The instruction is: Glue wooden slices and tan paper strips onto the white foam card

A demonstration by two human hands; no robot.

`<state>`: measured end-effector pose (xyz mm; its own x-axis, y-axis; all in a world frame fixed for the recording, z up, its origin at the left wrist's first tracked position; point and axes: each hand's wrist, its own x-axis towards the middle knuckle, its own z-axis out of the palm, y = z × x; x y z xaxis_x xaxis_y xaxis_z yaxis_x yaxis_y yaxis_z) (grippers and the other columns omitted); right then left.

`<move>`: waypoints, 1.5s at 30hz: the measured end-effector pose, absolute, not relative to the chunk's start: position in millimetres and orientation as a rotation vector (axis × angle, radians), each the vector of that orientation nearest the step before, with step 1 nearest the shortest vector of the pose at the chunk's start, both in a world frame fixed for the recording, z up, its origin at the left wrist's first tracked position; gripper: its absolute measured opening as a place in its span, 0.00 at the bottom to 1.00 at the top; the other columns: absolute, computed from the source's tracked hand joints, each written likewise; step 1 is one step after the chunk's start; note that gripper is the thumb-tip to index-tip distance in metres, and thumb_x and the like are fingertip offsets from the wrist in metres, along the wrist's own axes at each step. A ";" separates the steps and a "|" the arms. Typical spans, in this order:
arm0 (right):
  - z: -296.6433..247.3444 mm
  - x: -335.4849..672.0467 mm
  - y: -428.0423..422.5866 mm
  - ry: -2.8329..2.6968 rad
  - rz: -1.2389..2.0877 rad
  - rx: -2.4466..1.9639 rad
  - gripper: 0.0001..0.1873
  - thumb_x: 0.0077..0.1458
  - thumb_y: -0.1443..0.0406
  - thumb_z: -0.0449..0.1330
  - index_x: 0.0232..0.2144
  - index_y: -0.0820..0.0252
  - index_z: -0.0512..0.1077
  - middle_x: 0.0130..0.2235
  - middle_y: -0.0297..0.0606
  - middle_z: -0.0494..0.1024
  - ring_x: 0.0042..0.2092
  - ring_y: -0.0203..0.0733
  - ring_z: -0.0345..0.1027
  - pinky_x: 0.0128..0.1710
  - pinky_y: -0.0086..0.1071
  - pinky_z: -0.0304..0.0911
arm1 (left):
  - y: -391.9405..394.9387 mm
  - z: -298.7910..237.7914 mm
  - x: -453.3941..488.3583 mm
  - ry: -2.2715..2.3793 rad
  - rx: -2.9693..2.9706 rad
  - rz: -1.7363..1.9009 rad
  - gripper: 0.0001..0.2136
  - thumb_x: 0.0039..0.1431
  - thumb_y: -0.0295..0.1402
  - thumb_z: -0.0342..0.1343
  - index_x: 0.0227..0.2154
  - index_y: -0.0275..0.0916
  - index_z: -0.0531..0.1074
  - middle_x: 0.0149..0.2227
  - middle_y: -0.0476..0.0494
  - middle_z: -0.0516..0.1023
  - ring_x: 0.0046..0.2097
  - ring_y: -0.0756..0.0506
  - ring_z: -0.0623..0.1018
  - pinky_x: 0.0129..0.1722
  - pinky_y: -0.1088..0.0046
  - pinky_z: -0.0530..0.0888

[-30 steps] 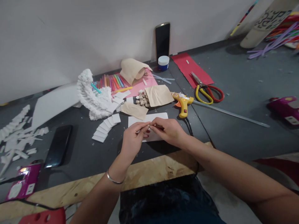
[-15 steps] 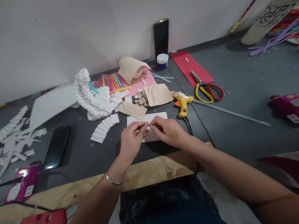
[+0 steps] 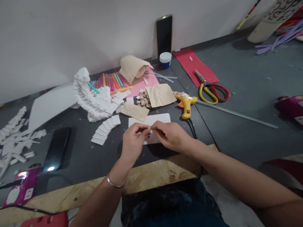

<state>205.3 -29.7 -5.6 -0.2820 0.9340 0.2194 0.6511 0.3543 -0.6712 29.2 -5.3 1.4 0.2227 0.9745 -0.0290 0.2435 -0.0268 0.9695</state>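
Observation:
My left hand point(image 3: 134, 138) and my right hand point(image 3: 172, 135) meet fingertip to fingertip. Both pinch a small beige piece point(image 3: 149, 127), most of it covered by fingers, so its exact kind is unclear. Under the hands lies a white sheet of paper point(image 3: 158, 118). Just beyond it are a beige paper strip point(image 3: 134, 111) and a pile of small, brownish, rounded pieces point(image 3: 143, 100), partly beneath a larger beige paper sheet point(image 3: 161, 95). A yellow glue gun point(image 3: 187, 105) rests to the right of the sheet.
Scissors point(image 3: 208, 91) lie partly on red paper point(image 3: 193, 66). A white fluffy craft piece point(image 3: 84, 96), fanned white cards point(image 3: 104, 130) and a dark phone point(image 3: 56, 148) lie left. Another phone point(image 3: 164, 36) leans on the wall behind a small jar point(image 3: 165, 60). A glue stick point(image 3: 236, 115) stretches rightward.
The fingers have shifted slightly around the small piece, and my right hand's fingertips have curled and turned a little. The whole view has moved slightly; the objects on the table stay put.

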 end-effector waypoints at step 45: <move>-4.5 210.4 -25.6 -1.879 0.883 -1.388 0.05 0.61 0.64 0.54 0.35 0.58 0.68 0.30 0.35 0.80 0.29 0.35 0.70 0.30 0.26 0.57 | -1.1 2.6 28.1 1.141 1.656 0.943 0.06 0.53 0.35 0.64 0.32 0.40 0.80 0.32 0.47 0.78 0.30 0.51 0.78 0.27 0.78 0.77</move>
